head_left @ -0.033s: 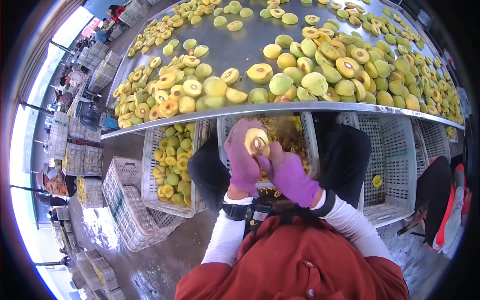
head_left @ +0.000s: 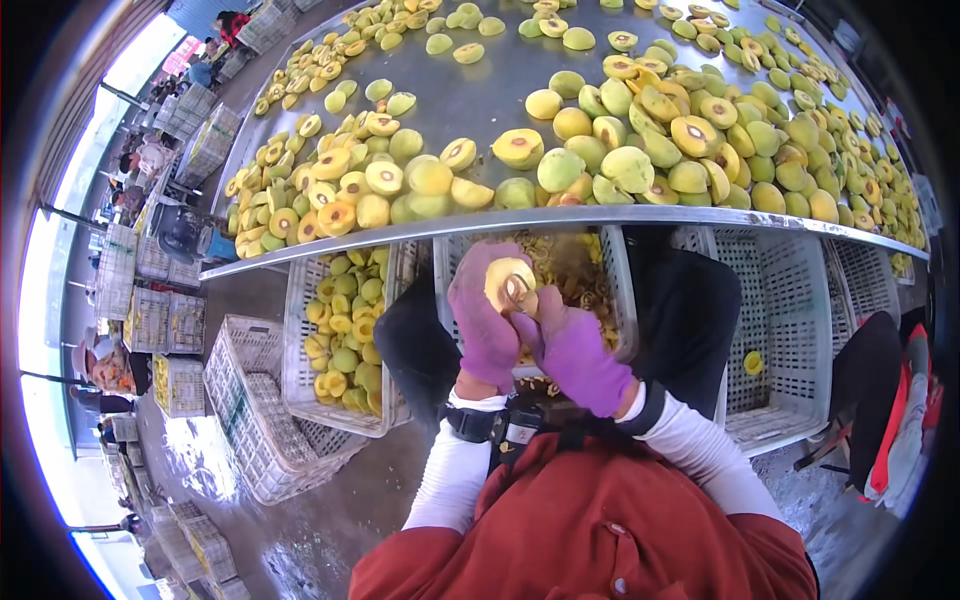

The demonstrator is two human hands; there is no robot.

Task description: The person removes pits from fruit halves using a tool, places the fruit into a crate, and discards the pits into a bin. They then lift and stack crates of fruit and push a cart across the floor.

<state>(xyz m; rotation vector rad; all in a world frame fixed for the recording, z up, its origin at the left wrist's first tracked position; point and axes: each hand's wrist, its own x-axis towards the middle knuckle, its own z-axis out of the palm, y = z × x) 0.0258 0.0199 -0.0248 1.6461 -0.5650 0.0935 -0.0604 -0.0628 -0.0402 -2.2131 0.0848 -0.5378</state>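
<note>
Halved yellow fruit (head_left: pixel 507 285) sits cupped tight in the left hand (head_left: pixel 485 320); the right hand (head_left: pixel 575 350) presses a small tool into its pit over the white crate (head_left: pixel 625 300).

Purple-gloved hands (head_left: pixel 530 335) hold halved yellow fruit (head_left: pixel 508 282) over crate (head_left: pixel 620 300).

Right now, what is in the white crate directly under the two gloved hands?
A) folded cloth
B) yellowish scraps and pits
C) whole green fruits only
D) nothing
B: below the left hand and right hand, which hold a halved fruit, the middle crate shows a heap of small yellowish scraps.
</note>
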